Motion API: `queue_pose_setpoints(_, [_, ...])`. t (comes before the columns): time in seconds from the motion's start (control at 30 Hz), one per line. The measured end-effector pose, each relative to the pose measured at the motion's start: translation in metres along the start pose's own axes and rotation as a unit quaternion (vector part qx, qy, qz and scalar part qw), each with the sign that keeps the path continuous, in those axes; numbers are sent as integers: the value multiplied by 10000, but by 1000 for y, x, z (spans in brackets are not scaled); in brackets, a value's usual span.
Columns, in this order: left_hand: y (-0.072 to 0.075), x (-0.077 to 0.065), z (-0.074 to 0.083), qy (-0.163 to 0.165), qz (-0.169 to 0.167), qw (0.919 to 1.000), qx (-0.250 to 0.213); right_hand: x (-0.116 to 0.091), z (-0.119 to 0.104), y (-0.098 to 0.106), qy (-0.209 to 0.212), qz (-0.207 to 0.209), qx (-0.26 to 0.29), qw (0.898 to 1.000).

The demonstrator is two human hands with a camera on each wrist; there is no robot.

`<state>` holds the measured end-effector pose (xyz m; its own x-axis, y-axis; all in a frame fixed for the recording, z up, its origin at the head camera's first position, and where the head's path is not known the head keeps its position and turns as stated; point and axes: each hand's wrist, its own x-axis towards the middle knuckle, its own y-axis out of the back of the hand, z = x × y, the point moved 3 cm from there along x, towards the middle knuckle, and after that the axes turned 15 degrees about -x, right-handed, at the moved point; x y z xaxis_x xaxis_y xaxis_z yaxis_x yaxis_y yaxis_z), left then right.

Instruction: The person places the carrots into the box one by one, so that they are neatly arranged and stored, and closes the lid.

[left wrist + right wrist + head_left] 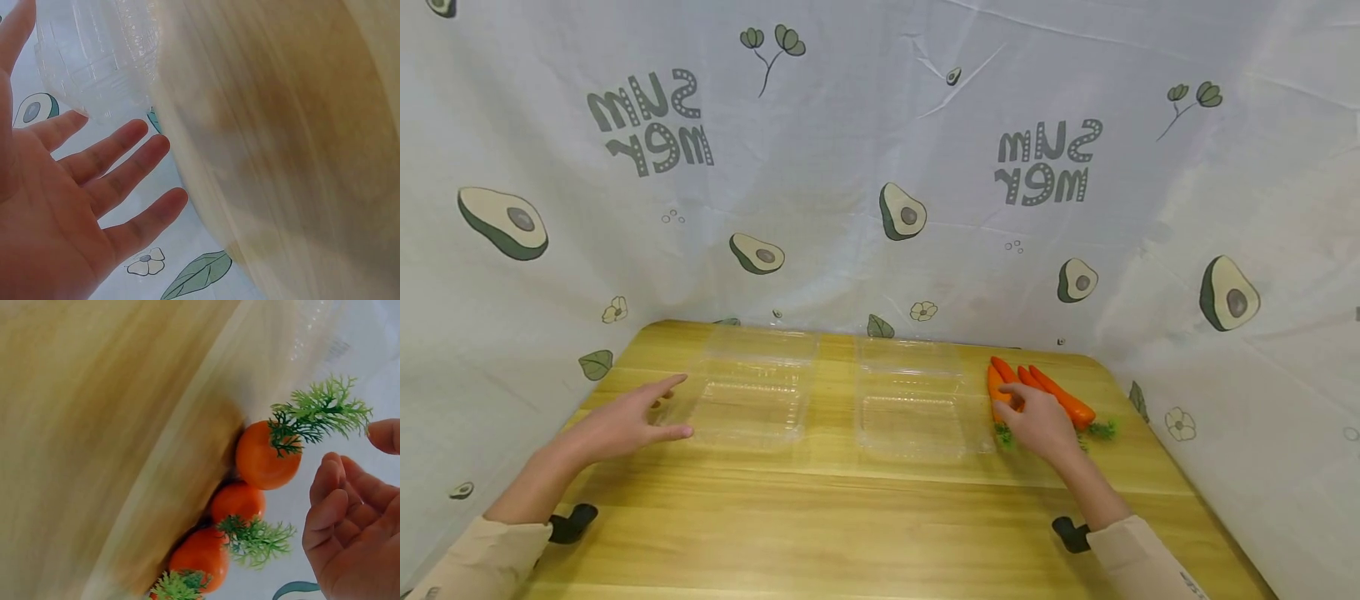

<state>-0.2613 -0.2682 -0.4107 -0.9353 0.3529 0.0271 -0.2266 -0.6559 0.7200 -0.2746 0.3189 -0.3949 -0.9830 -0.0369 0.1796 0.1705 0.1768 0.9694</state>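
Three orange carrots point(1060, 396) with green tops lie side by side at the right of the wooden table point(850, 517). My right hand point(1015, 410) hovers over their leafy ends. In the right wrist view its fingers point(331, 487) are loosely curled, a little apart from the carrots point(269, 456), and hold nothing. Two clear plastic clamshell boxes lie with their lids back: the left box point(748, 400) and the right box point(913, 412). Beside the left box is my left hand point(658, 410), fingers straight. In the left wrist view that hand point(94, 162) is spread just short of the box point(100, 56).
A white cloth backdrop point(880, 167) printed with avocados closes in the table at the back and both sides. Two black clamps point(574, 521) point(1070, 533) sit by my sleeves at the front.
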Motion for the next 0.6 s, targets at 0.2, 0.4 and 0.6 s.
queue_pose_setpoints(0.2, [-3,3,1,-48,36,10000,-56,-3,7,0,-371,-97,119,9992])
queue_pose_setpoints(0.4, [-5,2,2,52,27,10000,-71,-4,12,0,-527,-176,138,9984])
queue_pose_setpoints(0.6, [-5,0,3,53,37,10000,-6,-6,16,-3,-621,-256,59,9977])
